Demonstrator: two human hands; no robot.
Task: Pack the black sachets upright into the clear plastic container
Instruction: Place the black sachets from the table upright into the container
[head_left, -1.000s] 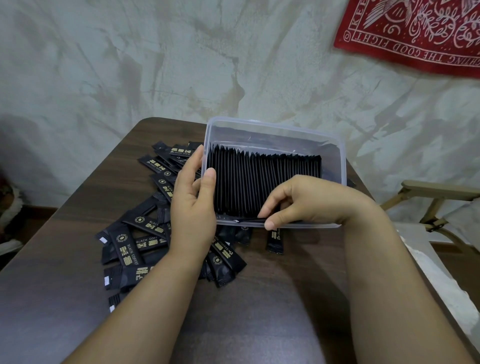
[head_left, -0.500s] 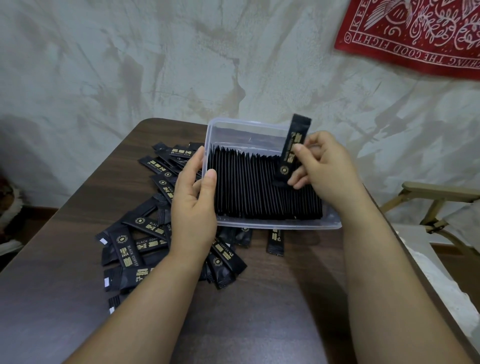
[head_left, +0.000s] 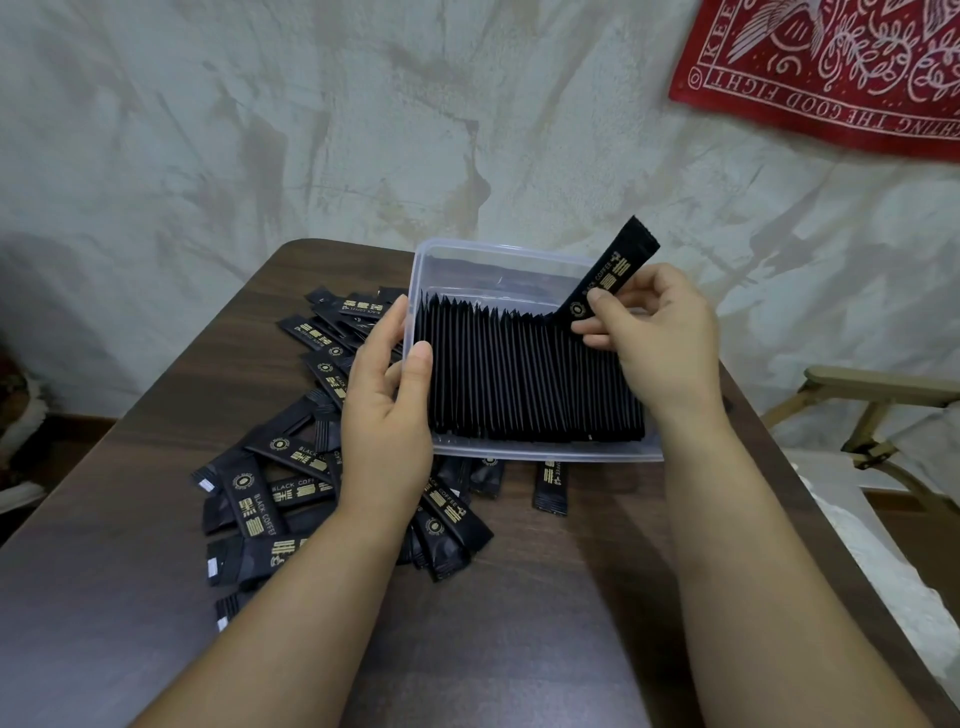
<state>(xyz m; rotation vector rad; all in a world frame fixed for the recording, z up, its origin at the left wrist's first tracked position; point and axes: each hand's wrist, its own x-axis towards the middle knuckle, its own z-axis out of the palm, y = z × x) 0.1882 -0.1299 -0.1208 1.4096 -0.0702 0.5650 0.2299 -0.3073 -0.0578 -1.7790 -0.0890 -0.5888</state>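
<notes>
Between the thumb and fingertips of my right hand (head_left: 660, 338) I see one black sachet (head_left: 613, 275) pinched by its lower end, tilted over the right end of the packed row (head_left: 519, 374) that stands upright in the clear plastic container (head_left: 545, 453). My left hand (head_left: 384, 415) grips the container's left wall, thumb over the rim, fingers outside. Left of those fingers, loose sachets (head_left: 260, 499) lie scattered on the table (head_left: 519, 623).
</notes>
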